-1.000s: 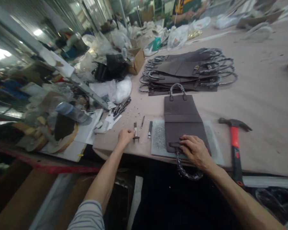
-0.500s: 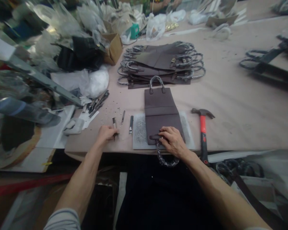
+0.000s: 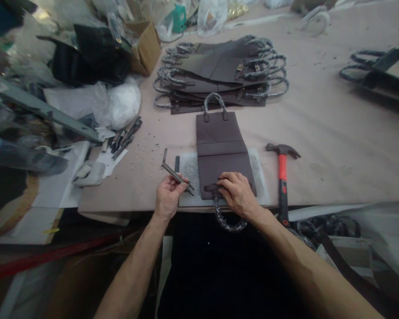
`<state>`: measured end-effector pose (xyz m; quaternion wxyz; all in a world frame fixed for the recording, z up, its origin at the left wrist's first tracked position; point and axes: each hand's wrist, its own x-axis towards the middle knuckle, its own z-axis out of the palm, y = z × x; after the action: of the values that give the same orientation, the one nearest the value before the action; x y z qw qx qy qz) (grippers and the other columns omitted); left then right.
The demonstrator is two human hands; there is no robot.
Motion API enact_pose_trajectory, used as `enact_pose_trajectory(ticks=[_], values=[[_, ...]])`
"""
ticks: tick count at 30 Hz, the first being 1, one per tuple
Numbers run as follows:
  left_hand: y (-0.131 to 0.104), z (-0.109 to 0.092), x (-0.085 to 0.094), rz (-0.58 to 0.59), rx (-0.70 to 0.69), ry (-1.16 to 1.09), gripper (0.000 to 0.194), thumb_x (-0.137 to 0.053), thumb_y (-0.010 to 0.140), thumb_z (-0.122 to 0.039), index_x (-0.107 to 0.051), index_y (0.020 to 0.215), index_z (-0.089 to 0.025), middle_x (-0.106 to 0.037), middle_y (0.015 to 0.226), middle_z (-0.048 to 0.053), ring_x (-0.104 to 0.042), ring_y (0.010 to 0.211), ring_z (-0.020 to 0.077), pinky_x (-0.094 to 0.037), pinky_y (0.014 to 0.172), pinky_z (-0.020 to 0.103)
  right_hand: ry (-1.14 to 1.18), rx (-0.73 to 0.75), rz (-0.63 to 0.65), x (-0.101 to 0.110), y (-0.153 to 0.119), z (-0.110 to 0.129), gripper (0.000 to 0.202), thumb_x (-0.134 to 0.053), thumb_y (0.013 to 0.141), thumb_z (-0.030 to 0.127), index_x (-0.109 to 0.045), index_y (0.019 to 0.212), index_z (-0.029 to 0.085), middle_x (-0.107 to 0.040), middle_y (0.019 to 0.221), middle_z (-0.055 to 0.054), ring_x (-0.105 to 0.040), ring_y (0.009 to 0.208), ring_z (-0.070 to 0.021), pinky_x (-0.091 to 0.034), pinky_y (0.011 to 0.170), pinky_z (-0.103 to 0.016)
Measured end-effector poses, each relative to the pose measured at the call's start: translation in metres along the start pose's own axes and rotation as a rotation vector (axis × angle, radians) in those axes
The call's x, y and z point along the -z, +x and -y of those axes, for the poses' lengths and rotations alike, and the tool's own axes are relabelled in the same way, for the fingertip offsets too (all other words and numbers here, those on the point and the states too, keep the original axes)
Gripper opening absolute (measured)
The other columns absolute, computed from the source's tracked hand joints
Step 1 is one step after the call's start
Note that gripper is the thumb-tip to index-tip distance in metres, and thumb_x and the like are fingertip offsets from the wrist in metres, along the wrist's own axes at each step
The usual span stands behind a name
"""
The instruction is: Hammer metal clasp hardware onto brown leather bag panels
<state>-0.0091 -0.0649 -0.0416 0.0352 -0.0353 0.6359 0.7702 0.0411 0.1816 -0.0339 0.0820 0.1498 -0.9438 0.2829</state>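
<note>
My left hand (image 3: 170,194) is closed round a slim dark metal hand punch (image 3: 174,172) with a forked, two-pronged end pointing right. The tool is held up just left of the grey stone slab (image 3: 262,173). A dark brown leather bag panel (image 3: 221,133) lies over the slab, with a plastic-wrapped handle at each end. My right hand (image 3: 238,191) is on the panel's near end, its curled fingers gripping the dark handle tab (image 3: 211,188). The near wrapped handle (image 3: 231,227) hangs past the table edge. My right fingertips are partly hidden.
A claw hammer (image 3: 282,177) with a red and black grip lies right of the slab. Behind the panel is a stack of similar bag panels (image 3: 216,73). Small rods (image 3: 177,164) and scattered bits lie at left, near loose tools (image 3: 128,137) and a cardboard box (image 3: 148,48).
My left hand has picked the forked punch up off the table and brought it right, towards the slab. My right hand stays at the handle tab. The view has tilted down slightly.
</note>
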Motion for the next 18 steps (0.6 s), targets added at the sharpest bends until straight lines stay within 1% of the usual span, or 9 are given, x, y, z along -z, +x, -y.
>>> enact_pose_trajectory(ticks=[3, 5, 7, 9, 11, 14, 18], values=[[-0.006, 0.008, -0.016, 0.044, -0.067, 0.033, 0.044, -0.085, 0.074, -0.031, -0.065, 0.11, -0.016, -0.075, 0.093, 0.007, -0.072, 0.086, 0.0182, -0.06, 0.079, 0.028, -0.001, 0.005, 0.005, 0.0, 0.0, 0.0, 0.013, -0.059, 0.097, 0.02, -0.064, 0.109, 0.021, -0.062, 0.122, -0.008, -0.052, 0.108, -0.027, -0.042, 0.094, -0.046], [-0.01, 0.008, -0.024, 0.072, -0.117, 0.093, 0.035, -0.082, 0.08, -0.029, -0.066, 0.109, -0.016, -0.075, 0.095, 0.007, -0.072, 0.087, 0.0185, -0.06, 0.079, 0.028, 0.001, 0.001, 0.008, 0.001, 0.0, 0.0, 0.014, -0.058, 0.097, 0.019, -0.063, 0.109, 0.021, -0.062, 0.122, -0.008, -0.052, 0.109, -0.027, -0.041, 0.096, -0.046], [-0.014, 0.007, -0.031, 0.108, -0.197, 0.138, 0.024, -0.079, 0.084, -0.024, -0.067, 0.104, -0.017, -0.075, 0.099, 0.007, -0.072, 0.094, 0.0197, -0.06, 0.088, 0.031, 0.0, -0.004, 0.008, 0.001, 0.0, 0.0, 0.013, -0.058, 0.097, 0.019, -0.063, 0.109, 0.021, -0.062, 0.121, -0.008, -0.052, 0.108, -0.0272, -0.04, 0.097, -0.046], [-0.017, 0.006, -0.036, 0.146, -0.298, 0.153, 0.016, -0.076, 0.088, -0.019, -0.067, 0.101, -0.018, -0.074, 0.102, 0.006, -0.071, 0.103, 0.0215, -0.057, 0.099, 0.037, -0.002, -0.004, 0.008, 0.002, -0.001, 0.0, 0.013, -0.059, 0.097, 0.019, -0.063, 0.11, 0.021, -0.062, 0.121, -0.008, -0.052, 0.108, -0.0272, -0.04, 0.097, -0.046], [-0.02, 0.007, -0.038, 0.181, -0.405, 0.161, 0.015, -0.073, 0.089, -0.015, -0.066, 0.102, -0.019, -0.074, 0.102, 0.006, -0.07, 0.108, 0.0232, -0.055, 0.106, 0.044, -0.004, -0.004, 0.006, 0.001, 0.0, -0.001, 0.014, -0.06, 0.097, 0.02, -0.062, 0.11, 0.021, -0.061, 0.122, -0.007, -0.052, 0.108, -0.0272, -0.04, 0.096, -0.046], [-0.022, 0.009, -0.039, 0.215, -0.515, 0.206, 0.019, -0.071, 0.09, -0.01, -0.065, 0.105, -0.02, -0.074, 0.103, 0.006, -0.07, 0.109, 0.0248, -0.055, 0.106, 0.05, -0.005, -0.013, 0.005, 0.0, 0.0, -0.001, 0.014, -0.061, 0.096, 0.02, -0.062, 0.11, 0.022, -0.061, 0.122, -0.007, -0.052, 0.108, -0.0272, -0.039, 0.097, -0.046], [-0.025, 0.014, -0.037, 0.236, -0.557, 0.223, 0.021, -0.069, 0.091, -0.007, -0.065, 0.106, -0.02, -0.074, 0.105, 0.007, -0.07, 0.111, 0.0261, -0.057, 0.104, 0.05, 0.0, -0.023, 0.005, 0.0, 0.0, 0.0, 0.015, -0.061, 0.096, 0.02, -0.062, 0.111, 0.021, -0.062, 0.122, -0.007, -0.052, 0.108, -0.0272, -0.04, 0.097, -0.047]])
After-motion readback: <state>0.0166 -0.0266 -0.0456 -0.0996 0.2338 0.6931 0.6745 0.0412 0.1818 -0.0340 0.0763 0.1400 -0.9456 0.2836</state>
